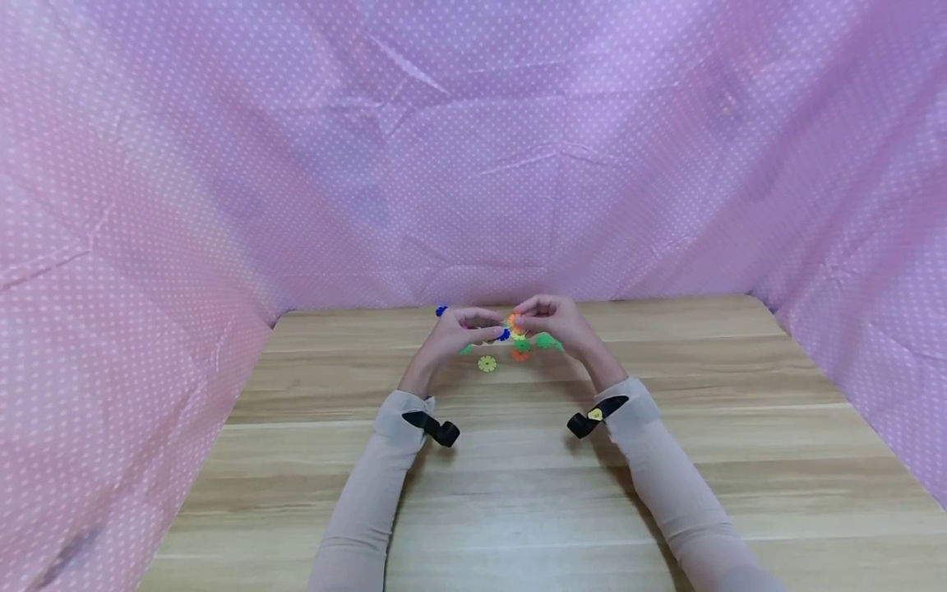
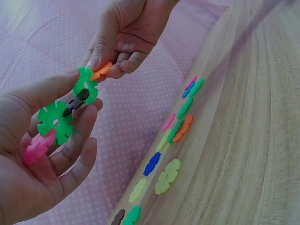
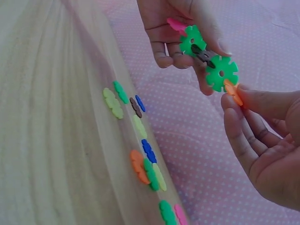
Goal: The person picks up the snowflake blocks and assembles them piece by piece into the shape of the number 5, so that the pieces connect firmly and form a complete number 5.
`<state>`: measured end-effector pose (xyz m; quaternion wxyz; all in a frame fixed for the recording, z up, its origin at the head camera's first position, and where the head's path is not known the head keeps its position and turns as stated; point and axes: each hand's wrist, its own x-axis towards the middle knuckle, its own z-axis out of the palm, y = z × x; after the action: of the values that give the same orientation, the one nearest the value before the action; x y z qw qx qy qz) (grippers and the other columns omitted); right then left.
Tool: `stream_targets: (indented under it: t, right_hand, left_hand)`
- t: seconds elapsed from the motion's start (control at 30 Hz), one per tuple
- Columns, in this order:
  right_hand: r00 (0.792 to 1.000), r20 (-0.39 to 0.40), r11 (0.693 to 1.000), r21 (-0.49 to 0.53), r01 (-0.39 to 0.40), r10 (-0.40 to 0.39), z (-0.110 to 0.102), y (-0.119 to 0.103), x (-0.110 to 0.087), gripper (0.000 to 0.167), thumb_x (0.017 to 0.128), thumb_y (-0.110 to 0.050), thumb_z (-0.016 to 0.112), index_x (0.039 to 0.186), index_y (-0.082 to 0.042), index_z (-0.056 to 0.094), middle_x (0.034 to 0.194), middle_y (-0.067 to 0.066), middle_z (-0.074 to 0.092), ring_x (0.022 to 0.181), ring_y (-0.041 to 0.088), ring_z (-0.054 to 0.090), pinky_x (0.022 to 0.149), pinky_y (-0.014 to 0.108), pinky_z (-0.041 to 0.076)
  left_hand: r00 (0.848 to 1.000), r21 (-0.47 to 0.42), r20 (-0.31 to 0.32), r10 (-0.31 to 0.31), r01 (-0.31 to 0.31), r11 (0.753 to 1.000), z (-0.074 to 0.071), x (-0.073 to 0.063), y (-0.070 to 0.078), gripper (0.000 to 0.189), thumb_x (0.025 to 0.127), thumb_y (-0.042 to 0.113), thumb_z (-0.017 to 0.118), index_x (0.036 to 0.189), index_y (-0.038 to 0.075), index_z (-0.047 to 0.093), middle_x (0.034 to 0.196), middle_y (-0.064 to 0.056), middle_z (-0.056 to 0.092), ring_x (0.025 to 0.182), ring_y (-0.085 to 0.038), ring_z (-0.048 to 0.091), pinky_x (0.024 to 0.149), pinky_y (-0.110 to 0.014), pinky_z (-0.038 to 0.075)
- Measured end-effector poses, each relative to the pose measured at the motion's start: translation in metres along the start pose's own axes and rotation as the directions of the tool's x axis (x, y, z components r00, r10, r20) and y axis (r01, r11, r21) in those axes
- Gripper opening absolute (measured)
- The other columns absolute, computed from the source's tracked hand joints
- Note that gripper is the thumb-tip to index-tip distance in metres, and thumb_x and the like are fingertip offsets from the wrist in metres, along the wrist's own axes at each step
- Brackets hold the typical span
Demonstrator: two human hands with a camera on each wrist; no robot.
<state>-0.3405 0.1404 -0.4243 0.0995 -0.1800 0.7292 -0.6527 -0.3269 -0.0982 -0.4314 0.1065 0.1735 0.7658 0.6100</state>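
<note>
Both hands hold one chain of notched plastic snowflake discs above the table. In the left wrist view, the left hand [image 2: 51, 122] grips the chain: a pink disc [image 2: 37, 149] near the palm, a green disc [image 2: 56, 123], a dark brown disc [image 2: 76, 101] edge-on, and a second green disc [image 2: 85, 84] by the thumb tip. The right hand [image 3: 267, 136] pinches an orange disc [image 3: 233, 92] between thumb and fingers; its edge meets the second green disc. From the head view, the left hand [image 1: 459, 330] and right hand [image 1: 560, 322] face each other over the table's far part.
Several loose discs lie on the wooden table [image 1: 503, 493] below the hands, including a yellow disc [image 1: 487, 363], an orange disc [image 3: 138, 166] and a blue disc [image 2: 152, 163]. Beyond the far edge hangs a pink dotted cloth [image 1: 473, 164]. Black wrist cameras sit on both sleeves.
</note>
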Motion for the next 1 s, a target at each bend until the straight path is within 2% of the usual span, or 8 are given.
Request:
stream_targets:
  t: [0.13,0.27,0.37,0.47,0.53,0.73,0.9,1.0]
  right_hand:
    - [1.000,0.013,1.000,-0.005,-0.005,0.005,-0.002,-0.002,0.000,0.029,0.092,0.000,0.072,0.115,0.015,0.064,0.086,-0.007,0.075,0.077,0.010,0.070,0.078,0.038,0.063]
    - [1.000,0.019,0.999,-0.029,-0.022,0.023,-0.002,-0.004,0.003,0.028,0.092,-0.001,0.072,0.116,0.013,0.066,0.086,-0.006,0.075,0.076,0.011,0.070,0.082,0.047,0.063]
    - [0.999,0.019,0.998,-0.055,-0.032,0.034,-0.002,-0.008,0.006,0.027,0.092,-0.005,0.073,0.115,0.009,0.069,0.088,-0.002,0.076,0.076,0.014,0.071,0.083,0.051,0.062]
    - [1.000,0.017,0.996,-0.090,-0.022,0.024,-0.002,-0.012,0.009,0.026,0.092,-0.010,0.075,0.113,0.005,0.071,0.089,0.000,0.076,0.078,0.018,0.072,0.080,0.044,0.064]
    - [1.000,0.015,0.993,-0.115,-0.012,0.014,-0.002,-0.014,0.011,0.026,0.092,-0.011,0.076,0.113,0.004,0.071,0.089,0.001,0.076,0.078,0.020,0.072,0.078,0.040,0.064]
    - [0.999,0.028,0.986,-0.163,-0.018,0.023,-0.002,-0.023,0.013,0.026,0.093,-0.012,0.075,0.112,0.004,0.071,0.088,0.004,0.076,0.079,0.023,0.073,0.079,0.044,0.064]
    - [0.996,0.065,0.973,-0.225,-0.043,0.059,-0.007,-0.027,0.011,0.024,0.093,-0.010,0.075,0.111,0.004,0.071,0.090,0.010,0.076,0.084,0.033,0.073,0.082,0.050,0.063]
    - [0.991,0.103,0.958,-0.282,-0.057,0.090,-0.011,-0.025,0.011,0.025,0.093,-0.008,0.074,0.113,0.006,0.071,0.096,0.017,0.076,0.088,0.037,0.073,0.085,0.056,0.060]
  left_hand:
    - [0.999,-0.052,0.040,-0.030,0.032,0.998,0.001,-0.001,0.000,0.035,0.094,0.023,0.076,0.125,0.008,0.070,0.115,-0.018,0.074,0.111,-0.049,0.065,0.099,-0.066,0.051]
    - [0.993,-0.082,0.105,-0.061,0.069,0.994,0.002,-0.002,0.002,0.038,0.098,0.022,0.070,0.133,0.009,0.064,0.128,-0.030,0.064,0.117,-0.054,0.060,0.100,-0.063,0.052]
    - [0.989,-0.077,0.137,-0.046,0.057,0.995,0.003,-0.001,0.001,0.038,0.101,0.022,0.066,0.137,0.012,0.061,0.131,-0.033,0.060,0.117,-0.053,0.059,0.096,-0.050,0.058]
    - [0.988,-0.078,0.151,-0.023,0.035,0.996,0.003,0.000,-0.001,0.039,0.103,0.021,0.061,0.141,0.013,0.058,0.132,-0.036,0.055,0.117,-0.054,0.058,0.089,-0.036,0.059]
    - [0.988,-0.084,0.153,-0.023,0.036,0.996,0.004,-0.001,0.000,0.040,0.104,0.019,0.058,0.143,0.013,0.055,0.134,-0.036,0.052,0.117,-0.055,0.057,0.087,-0.034,0.059]
    - [0.992,-0.118,0.126,-0.030,0.045,0.992,0.006,-0.001,0.002,0.042,0.106,0.016,0.052,0.148,0.012,0.049,0.137,-0.034,0.047,0.109,-0.047,0.060,0.092,-0.050,0.060]
    - [0.997,-0.125,0.040,-0.068,0.072,0.990,0.006,0.001,0.004,0.042,0.105,0.018,0.052,0.147,0.014,0.049,0.131,-0.019,0.054,0.100,-0.028,0.062,0.099,-0.059,0.054]
    - [0.997,-0.148,0.003,-0.075,0.075,0.986,0.005,0.002,0.004,0.042,0.105,0.017,0.052,0.147,0.013,0.047,0.129,-0.020,0.055,0.103,-0.028,0.061,0.103,-0.061,0.051]
